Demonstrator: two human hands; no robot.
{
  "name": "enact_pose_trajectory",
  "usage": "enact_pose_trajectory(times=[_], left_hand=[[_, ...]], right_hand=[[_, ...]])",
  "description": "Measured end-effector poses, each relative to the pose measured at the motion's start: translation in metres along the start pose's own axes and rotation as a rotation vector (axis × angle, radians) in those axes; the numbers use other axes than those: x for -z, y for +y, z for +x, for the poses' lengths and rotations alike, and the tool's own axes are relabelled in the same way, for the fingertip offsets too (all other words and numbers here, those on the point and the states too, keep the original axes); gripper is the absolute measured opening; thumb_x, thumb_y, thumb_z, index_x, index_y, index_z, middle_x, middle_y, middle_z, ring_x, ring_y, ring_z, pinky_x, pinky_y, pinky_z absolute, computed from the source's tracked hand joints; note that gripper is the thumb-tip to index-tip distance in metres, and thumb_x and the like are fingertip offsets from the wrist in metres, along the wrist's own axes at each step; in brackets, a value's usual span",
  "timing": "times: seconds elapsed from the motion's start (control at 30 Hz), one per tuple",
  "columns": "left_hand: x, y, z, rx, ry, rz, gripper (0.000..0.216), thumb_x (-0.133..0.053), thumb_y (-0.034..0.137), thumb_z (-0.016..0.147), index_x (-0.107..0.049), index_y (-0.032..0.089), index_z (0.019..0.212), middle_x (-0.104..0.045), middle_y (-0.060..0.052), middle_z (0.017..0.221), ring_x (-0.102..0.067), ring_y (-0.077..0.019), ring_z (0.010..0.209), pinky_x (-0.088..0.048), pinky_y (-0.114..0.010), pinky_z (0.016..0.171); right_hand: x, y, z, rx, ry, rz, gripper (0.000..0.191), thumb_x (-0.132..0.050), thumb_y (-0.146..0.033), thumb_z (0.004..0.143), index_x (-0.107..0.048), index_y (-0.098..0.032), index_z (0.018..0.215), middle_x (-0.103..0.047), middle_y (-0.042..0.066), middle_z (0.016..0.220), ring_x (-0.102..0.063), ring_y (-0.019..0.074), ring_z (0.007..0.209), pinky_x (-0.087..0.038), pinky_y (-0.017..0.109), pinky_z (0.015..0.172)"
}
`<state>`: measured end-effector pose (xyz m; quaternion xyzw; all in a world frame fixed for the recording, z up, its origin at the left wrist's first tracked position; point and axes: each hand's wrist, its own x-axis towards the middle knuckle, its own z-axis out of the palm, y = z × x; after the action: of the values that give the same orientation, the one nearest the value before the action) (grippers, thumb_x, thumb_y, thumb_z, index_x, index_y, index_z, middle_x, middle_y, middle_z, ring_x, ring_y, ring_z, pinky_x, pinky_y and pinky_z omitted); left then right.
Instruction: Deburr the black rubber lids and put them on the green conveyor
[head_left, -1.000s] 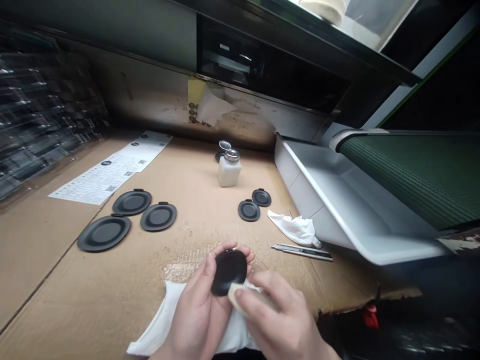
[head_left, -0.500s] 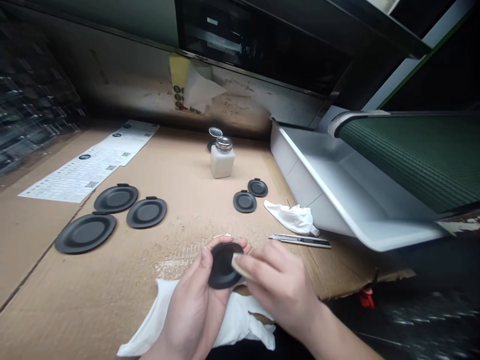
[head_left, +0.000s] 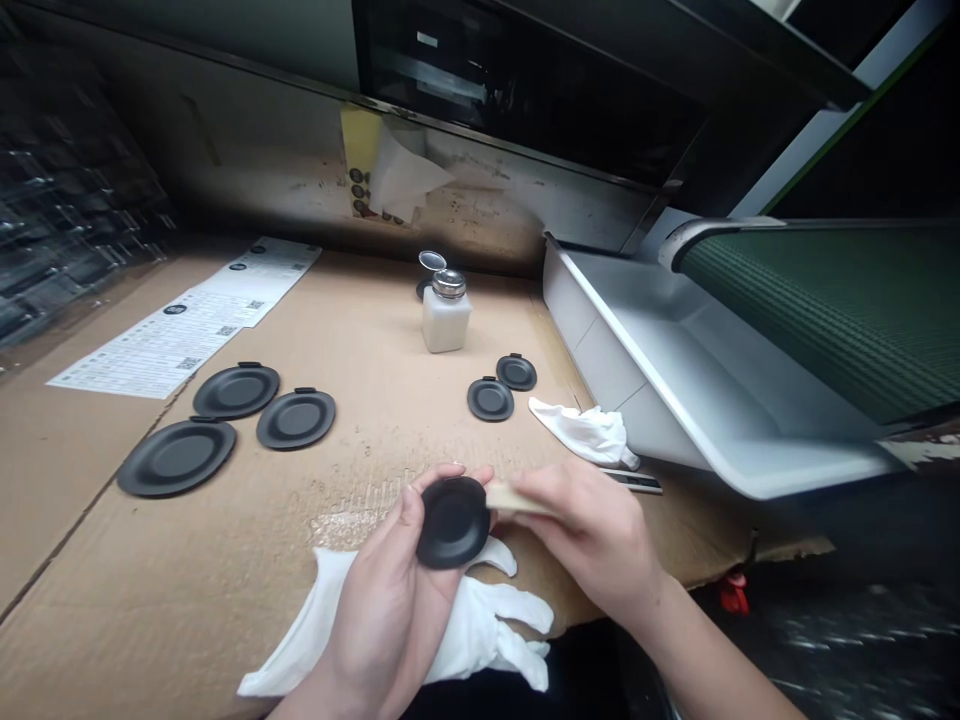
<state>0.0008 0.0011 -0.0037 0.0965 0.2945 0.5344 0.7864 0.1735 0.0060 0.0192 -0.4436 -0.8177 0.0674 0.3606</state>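
Observation:
My left hand [head_left: 394, 575] is closed around the edge of a round black lid [head_left: 451, 522] with a shallow dished middle, held face up. At the lid's right edge, my right hand [head_left: 592, 530] pinches a small flat cream-coloured pad [head_left: 514, 498]. The pad is slightly blurred, and whether it touches the rim I cannot tell. Beneath my left hand, a white glove [head_left: 480, 625] lies spread on the cardboard. Several similar black lids with small tabs rest on the cardboard: a group with one large lid [head_left: 177, 457] at the left and two small ones [head_left: 490, 399] further back.
A square white pump bottle [head_left: 445, 322] stands at the back, its round metal cap flipped up. White crumpled cloth [head_left: 589, 432] and a utility knife [head_left: 637, 482] lie beside a grey tray [head_left: 622, 350]. Printed label sheets [head_left: 150, 345] lie far left. A green conveyor belt [head_left: 825, 300] runs at right.
My right hand has moved right with the pad, from over the lid's face to its right edge. It now covers part of the knife. My left hand still holds the lid.

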Motion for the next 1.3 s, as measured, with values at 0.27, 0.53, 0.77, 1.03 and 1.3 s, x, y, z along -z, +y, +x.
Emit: enact_pose_trajectory(times=[0.27,0.53,0.77,1.03,1.3], left_hand=[[0.000,0.001,-0.001,0.044,0.011,-0.016,0.035,-0.044,0.039,0.086,-0.057,0.012,0.105,-0.065,-0.016,0.107,-0.053,-0.0286,0.111,-0.034,-0.043,0.101],[-0.001,-0.001,0.002,0.036,-0.004,-0.007,0.033,-0.044,0.037,0.087,-0.059,0.012,0.103,-0.063,-0.014,0.107,-0.053,-0.0279,0.110,-0.034,-0.042,0.101],[-0.002,0.001,-0.002,0.050,0.011,0.005,0.036,-0.042,0.042,0.087,-0.062,0.014,0.097,-0.065,-0.012,0.102,-0.055,-0.0262,0.106,-0.034,-0.041,0.101],[-0.005,0.002,0.000,0.027,-0.032,-0.037,0.044,-0.032,0.041,0.090,-0.066,0.013,0.090,-0.065,-0.009,0.095,-0.053,-0.0238,0.108,-0.034,-0.038,0.101],[-0.004,0.001,-0.002,0.043,0.020,0.023,0.047,-0.038,0.050,0.085,-0.062,0.012,0.098,-0.064,-0.015,0.104,-0.054,-0.0300,0.108,-0.036,-0.043,0.098]], right_hand=[[-0.032,-0.025,-0.021,0.111,0.044,0.053,0.017,-0.057,-0.013,0.082,-0.063,-0.019,0.096,-0.067,0.002,0.080,-0.056,0.0132,0.073,-0.046,0.028,0.063],[-0.024,-0.027,-0.020,0.121,-0.006,-0.037,0.016,-0.056,-0.013,0.083,-0.064,-0.019,0.096,-0.068,0.002,0.083,-0.056,0.0131,0.074,-0.046,0.027,0.063],[-0.030,-0.036,-0.011,0.149,-0.009,-0.039,0.014,-0.056,-0.015,0.083,-0.063,-0.019,0.094,-0.066,0.001,0.076,-0.054,0.0129,0.071,-0.043,0.026,0.061],[-0.053,-0.041,0.019,-0.032,0.159,-0.084,0.016,-0.050,-0.014,0.085,-0.062,-0.016,0.095,-0.064,0.002,0.077,-0.051,0.0119,0.067,-0.042,0.026,0.063],[-0.019,-0.042,-0.014,0.075,-0.121,-0.056,0.015,-0.051,-0.015,0.086,-0.063,-0.019,0.095,-0.064,0.001,0.074,-0.052,0.0122,0.067,-0.042,0.025,0.060]])
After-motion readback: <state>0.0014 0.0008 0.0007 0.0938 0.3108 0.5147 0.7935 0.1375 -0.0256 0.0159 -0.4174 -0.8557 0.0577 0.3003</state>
